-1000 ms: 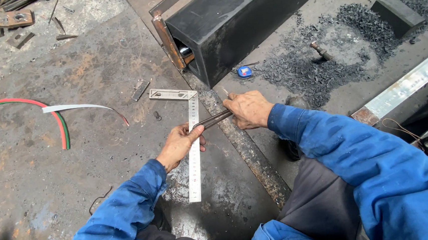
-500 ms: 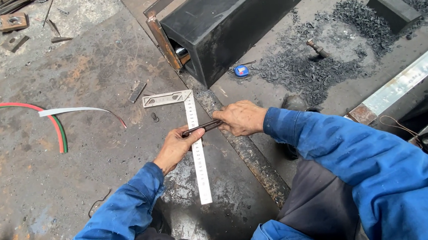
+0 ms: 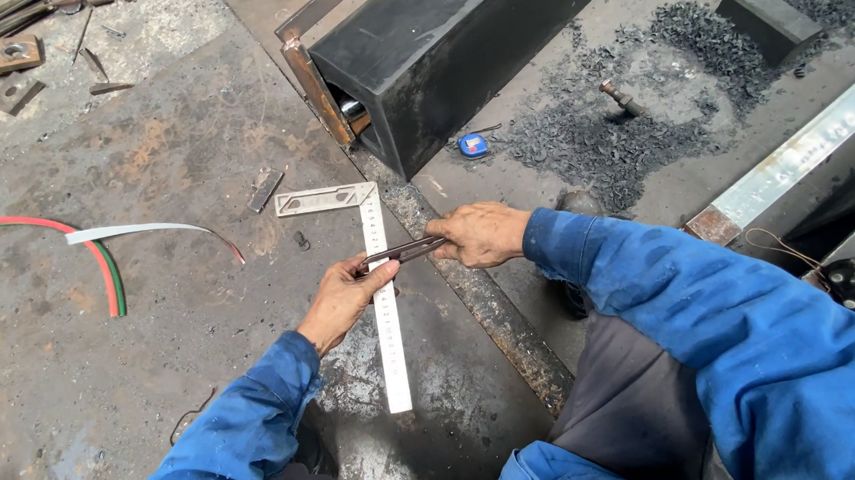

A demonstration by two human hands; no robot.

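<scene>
Fingers [image 3: 378, 274] of both hands pinch dividers [image 3: 403, 253] over square [image 3: 384, 303].

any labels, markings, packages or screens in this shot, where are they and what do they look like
No packages, signs or screens.
Steel square: flat on the metal plate under both hands, L-shaped, pale silver, fine printed scale along its long blade.
Tape measure: on the floor beside the black box beam, small, round, blue with a light label patch.
Left hand and right hand hold a thin dark tool across the blade.

Even, soft daylight; sharp focus
</scene>
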